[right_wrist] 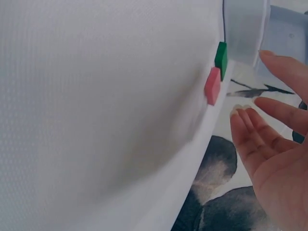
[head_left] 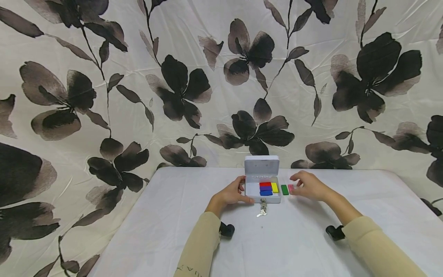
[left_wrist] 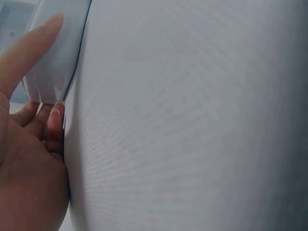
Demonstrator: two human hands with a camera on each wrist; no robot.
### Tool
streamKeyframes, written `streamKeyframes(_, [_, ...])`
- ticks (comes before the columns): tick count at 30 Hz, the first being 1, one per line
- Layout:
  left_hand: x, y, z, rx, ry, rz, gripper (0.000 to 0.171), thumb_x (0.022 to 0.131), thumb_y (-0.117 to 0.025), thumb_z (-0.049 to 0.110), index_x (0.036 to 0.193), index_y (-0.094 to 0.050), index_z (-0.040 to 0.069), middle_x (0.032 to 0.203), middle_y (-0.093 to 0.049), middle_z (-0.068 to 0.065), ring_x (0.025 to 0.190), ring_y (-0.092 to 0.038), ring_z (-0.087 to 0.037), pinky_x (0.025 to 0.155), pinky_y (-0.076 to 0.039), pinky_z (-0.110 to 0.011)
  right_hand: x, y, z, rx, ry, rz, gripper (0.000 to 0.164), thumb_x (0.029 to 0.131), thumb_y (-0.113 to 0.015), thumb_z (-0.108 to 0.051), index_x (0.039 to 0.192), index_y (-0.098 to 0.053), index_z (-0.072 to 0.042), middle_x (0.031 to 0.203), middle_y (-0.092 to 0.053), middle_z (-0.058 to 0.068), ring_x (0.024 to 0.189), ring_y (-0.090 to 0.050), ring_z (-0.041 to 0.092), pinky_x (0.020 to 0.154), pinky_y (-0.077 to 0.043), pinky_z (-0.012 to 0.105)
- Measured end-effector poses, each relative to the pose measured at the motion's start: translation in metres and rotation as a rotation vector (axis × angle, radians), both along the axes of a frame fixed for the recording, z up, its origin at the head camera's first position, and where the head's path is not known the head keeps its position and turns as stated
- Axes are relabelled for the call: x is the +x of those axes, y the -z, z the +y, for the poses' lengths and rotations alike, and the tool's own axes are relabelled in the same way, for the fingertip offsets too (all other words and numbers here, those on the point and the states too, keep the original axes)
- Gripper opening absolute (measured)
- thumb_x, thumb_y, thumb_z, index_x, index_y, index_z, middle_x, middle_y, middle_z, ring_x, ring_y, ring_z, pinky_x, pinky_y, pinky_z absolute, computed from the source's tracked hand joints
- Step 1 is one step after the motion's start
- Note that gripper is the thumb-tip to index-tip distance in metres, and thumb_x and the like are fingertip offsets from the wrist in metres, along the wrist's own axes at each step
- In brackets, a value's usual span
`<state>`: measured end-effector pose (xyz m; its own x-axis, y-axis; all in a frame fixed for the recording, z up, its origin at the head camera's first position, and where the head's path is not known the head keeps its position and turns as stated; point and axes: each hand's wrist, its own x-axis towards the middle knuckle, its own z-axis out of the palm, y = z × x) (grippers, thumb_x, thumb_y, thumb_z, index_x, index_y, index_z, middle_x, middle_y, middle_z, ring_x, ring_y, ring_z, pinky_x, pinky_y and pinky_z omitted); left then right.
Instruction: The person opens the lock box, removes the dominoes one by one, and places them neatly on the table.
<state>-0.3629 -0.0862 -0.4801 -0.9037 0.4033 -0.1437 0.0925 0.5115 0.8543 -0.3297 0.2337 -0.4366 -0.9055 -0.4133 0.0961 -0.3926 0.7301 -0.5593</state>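
Note:
A small white lockbox (head_left: 252, 189) stands on the table with its lid (head_left: 262, 168) raised. Inside, toward its right side, lie a red block (head_left: 265, 184), a purple block (head_left: 265, 188), a blue block (head_left: 266, 193) and a yellow block (head_left: 275, 187). My left hand (head_left: 232, 192) holds the box at its left side, thumb along the front and fingertips against the side wall. Just right of the box are a green block (head_left: 285, 189) and a pink block (right_wrist: 212, 86). Over the pink one hovers my right hand (head_left: 309, 186), fingers loosely bent and apart from it in the right wrist view.
Keys (head_left: 262, 209) hang from the lock at the box's front and lie on the white tablecloth (head_left: 270, 246). Behind the table's far edge hangs a floral cloth (head_left: 214, 92). Each wrist wears a black camera (head_left: 226, 230).

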Motion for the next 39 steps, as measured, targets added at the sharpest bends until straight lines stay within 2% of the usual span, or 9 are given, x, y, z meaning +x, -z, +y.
streamKeyframes(9, [-0.001, 0.002, -0.001, 0.004, 0.004, 0.002, 0.097, 0.077, -0.092, 0.024, 0.155, -0.035, 0.012, 0.115, -0.05, -0.007, 0.109, -0.045, -0.023, 0.092, -0.039, -0.037, 0.008, -0.007, -0.017, -0.03, -0.013, 0.001, 0.05, 0.087, -0.081, -0.016, 0.125, -0.063, 0.011, 0.117, -0.062, 0.023, 0.098, -0.061, 0.031, 0.082, -0.056, 0.043])
streamKeyframes(17, [-0.001, 0.002, -0.002, -0.002, 0.011, 0.01, 0.098, 0.077, -0.092, 0.025, 0.155, -0.034, 0.012, 0.115, -0.05, -0.007, 0.109, -0.045, -0.022, 0.091, -0.039, -0.036, 0.005, -0.008, -0.033, -0.016, -0.035, 0.004, 0.046, 0.089, -0.078, -0.015, 0.124, -0.064, 0.011, 0.11, -0.068, 0.02, 0.09, -0.059, 0.027, 0.078, -0.05, 0.036])
streamKeyframes(24, [-0.002, 0.003, -0.001, 0.008, 0.012, 0.008, 0.096, 0.078, -0.091, 0.023, 0.155, -0.035, 0.012, 0.115, -0.05, -0.008, 0.108, -0.045, -0.022, 0.091, -0.04, -0.037, 0.004, -0.006, -0.044, -0.041, -0.036, 0.008, 0.044, 0.09, -0.078, -0.015, 0.124, -0.065, 0.01, 0.115, -0.068, 0.021, 0.095, -0.062, 0.031, 0.081, -0.053, 0.039])
streamKeyframes(28, [-0.002, 0.002, -0.002, 0.004, 0.007, 0.008, 0.097, 0.078, -0.092, 0.023, 0.155, -0.035, 0.012, 0.115, -0.05, -0.008, 0.108, -0.045, -0.022, 0.091, -0.039, -0.037, 0.002, -0.007, -0.051, -0.041, -0.045, 0.004, 0.041, 0.091, -0.077, -0.014, 0.124, -0.066, 0.008, 0.115, -0.069, 0.019, 0.095, -0.062, 0.027, 0.083, -0.055, 0.04])
streamKeyframes(34, [-0.001, 0.001, -0.003, -0.007, 0.006, 0.014, 0.097, 0.078, -0.092, 0.024, 0.155, -0.035, 0.012, 0.114, -0.05, -0.007, 0.107, -0.046, -0.022, 0.09, -0.04, -0.037, -0.001, -0.009, -0.063, -0.024, -0.075, 0.003, 0.038, 0.091, -0.077, -0.013, 0.121, -0.068, 0.007, 0.108, -0.071, 0.016, 0.092, -0.062, 0.023, 0.083, -0.055, 0.038])
streamKeyframes(39, [0.0, 0.0, -0.002, -0.005, 0.015, 0.014, 0.096, 0.078, -0.092, 0.023, 0.155, -0.035, 0.012, 0.114, -0.051, -0.007, 0.106, -0.046, -0.023, 0.09, -0.039, -0.037, -0.003, -0.008, -0.071, 0.017, -0.068, -0.003, 0.037, 0.091, -0.077, -0.014, 0.121, -0.068, 0.007, 0.099, -0.071, 0.009, 0.086, -0.061, 0.018, 0.081, -0.055, 0.037])
